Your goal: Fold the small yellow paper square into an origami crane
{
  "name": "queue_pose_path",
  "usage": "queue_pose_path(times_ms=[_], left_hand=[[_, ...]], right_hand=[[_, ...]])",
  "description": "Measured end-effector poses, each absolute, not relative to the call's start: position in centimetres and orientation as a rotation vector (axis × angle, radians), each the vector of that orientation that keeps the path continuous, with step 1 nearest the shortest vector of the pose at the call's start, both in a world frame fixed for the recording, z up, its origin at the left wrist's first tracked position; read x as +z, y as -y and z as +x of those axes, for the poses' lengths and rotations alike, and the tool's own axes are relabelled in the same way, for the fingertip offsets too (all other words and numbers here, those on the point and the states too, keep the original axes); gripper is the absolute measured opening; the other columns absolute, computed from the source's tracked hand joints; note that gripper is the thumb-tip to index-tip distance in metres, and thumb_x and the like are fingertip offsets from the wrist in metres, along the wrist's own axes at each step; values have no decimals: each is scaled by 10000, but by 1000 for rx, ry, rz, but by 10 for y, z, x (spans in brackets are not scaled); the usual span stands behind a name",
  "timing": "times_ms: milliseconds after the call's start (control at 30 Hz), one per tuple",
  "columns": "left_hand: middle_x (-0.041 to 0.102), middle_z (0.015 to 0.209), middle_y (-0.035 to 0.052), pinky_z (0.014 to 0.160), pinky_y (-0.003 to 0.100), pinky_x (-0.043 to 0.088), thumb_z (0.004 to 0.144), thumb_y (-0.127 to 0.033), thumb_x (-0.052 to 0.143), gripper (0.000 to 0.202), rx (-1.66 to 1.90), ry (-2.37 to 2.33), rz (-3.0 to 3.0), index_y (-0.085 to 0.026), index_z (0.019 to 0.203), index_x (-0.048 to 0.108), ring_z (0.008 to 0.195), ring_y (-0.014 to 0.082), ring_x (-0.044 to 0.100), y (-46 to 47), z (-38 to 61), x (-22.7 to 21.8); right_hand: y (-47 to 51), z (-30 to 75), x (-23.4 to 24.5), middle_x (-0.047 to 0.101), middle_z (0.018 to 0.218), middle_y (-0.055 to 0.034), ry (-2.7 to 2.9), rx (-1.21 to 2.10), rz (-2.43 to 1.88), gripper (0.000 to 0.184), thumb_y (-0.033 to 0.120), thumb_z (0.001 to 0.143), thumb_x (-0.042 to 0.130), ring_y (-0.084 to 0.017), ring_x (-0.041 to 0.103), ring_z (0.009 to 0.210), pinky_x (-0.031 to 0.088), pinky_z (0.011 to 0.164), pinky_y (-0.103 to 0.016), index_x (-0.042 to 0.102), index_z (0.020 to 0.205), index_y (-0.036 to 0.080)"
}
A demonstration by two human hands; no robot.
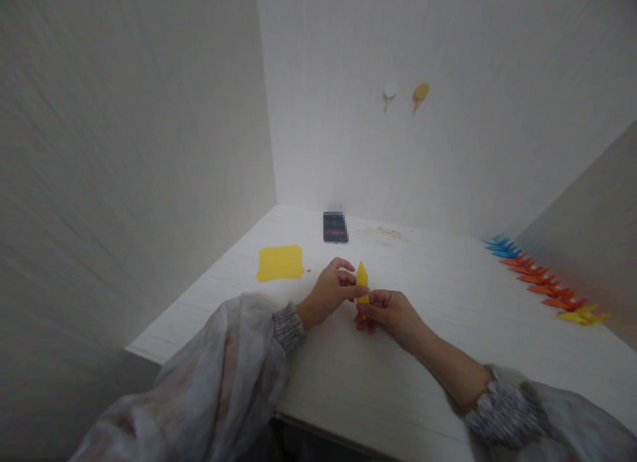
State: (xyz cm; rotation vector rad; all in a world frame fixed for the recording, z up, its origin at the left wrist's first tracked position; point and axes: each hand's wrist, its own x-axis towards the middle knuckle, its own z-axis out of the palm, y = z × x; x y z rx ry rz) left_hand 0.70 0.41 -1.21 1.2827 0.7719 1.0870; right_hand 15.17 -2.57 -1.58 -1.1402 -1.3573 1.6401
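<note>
A small folded piece of yellow paper (361, 277), pointed at the top, is held upright above the white table (438, 296). My left hand (331, 291) pinches its left side with thumb and fingers closed. My right hand (388, 310) grips its lower end, fingers curled under it. Both hands meet near the middle of the table.
A stack of flat yellow paper sheets (280, 262) lies at the left. A dark phone (335, 226) lies near the back wall. A row of folded paper pieces, blue, orange and yellow (542, 281), runs along the right wall. Two hooks (405, 95) hang on the back wall.
</note>
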Motion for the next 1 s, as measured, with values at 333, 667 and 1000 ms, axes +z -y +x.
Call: queue_pose_path(times_ms=[333,667,1000], left_hand=[[548,555,-63,477,184,386,563,-203,678,431,1066,-731,1285,-169,863,371,473,70,511,-3,5,-11],[540,556,-70,474,188,391,568,-205,681,460,1074,-709,1278,-183,834,307,476,74,516,-3,8,-14],[515,554,-82,461,177,375,589,-228,661,429,1123,-738,1334,-189,805,292,466,64,500,-3,9,-14]], right_hand=[[28,152,-13,660,634,-47,1372,1674,-1099,234,366,656,608,-136,598,521,441,462,-233,612,665,132],[28,155,-12,669,627,-55,1317,1724,-1049,214,355,670,601,-150,612,529,457,507,-250,641,670,145],[29,150,-12,659,661,-55,1387,1592,-1126,269,391,663,598,-130,605,542,465,527,-246,620,671,123]])
